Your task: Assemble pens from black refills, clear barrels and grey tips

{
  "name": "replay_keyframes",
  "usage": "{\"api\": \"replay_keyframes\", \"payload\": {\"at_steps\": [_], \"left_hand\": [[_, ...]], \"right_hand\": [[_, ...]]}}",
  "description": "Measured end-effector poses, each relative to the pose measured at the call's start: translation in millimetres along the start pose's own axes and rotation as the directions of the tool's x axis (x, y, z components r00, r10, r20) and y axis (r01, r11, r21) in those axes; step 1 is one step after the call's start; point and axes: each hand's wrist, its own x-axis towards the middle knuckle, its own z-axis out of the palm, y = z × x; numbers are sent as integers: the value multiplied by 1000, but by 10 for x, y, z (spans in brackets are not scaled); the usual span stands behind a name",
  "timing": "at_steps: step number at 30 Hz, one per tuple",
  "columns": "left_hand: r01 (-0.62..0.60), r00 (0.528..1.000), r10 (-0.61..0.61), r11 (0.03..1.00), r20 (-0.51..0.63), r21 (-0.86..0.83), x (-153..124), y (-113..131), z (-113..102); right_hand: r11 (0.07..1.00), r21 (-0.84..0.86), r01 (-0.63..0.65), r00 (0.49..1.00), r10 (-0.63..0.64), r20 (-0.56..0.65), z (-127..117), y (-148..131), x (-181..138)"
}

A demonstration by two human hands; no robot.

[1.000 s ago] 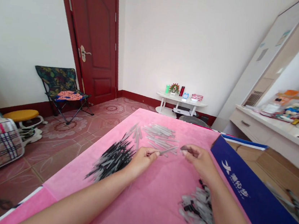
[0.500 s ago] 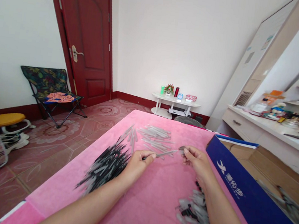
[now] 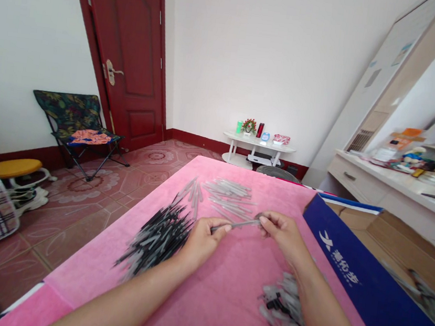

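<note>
Ends in bare, slim, tapering left fingers (image 3: pixel 216 221) and right fingers (image 3: pixel 270 222), with nails too small to judge in shape or finish. Broadens just behind the fingers into a rounded left hand (image 3: pixel 205 237) and a matching right hand (image 3: pixel 280 233), both bare. Narrows behind those to a slim left wrist (image 3: pixel 185 257) and right wrist (image 3: pixel 301 259), uncovered too. Swells, farther from the fingers, into a long left forearm (image 3: pixel 134 293) and right forearm (image 3: pixel 329 303), both smooth, plain, and bare as far as visible.
</note>
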Motion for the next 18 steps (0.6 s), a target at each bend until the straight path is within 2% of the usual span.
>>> {"api": "replay_keyframes", "payload": {"at_steps": [5,12,15,18], "left_hand": [[-84,989,93,993,-114,85,-81,-5,30],[-178,963,211,966,-169,189,-178,40,22],[-174,958,211,965,-194,195,-179,52,22],[-124,964,155,980,-215,152,-132,60,6]], "right_hand": [[999,-33,36,998,-38,-53,92,0,-13],[1000,-14,12,997,-13,-77,198,-149,-64],[999,-26,27,996,-29,-88,237,-192,-70],[989,-118,90,991,-101,-92,218,-242,-67]]}}
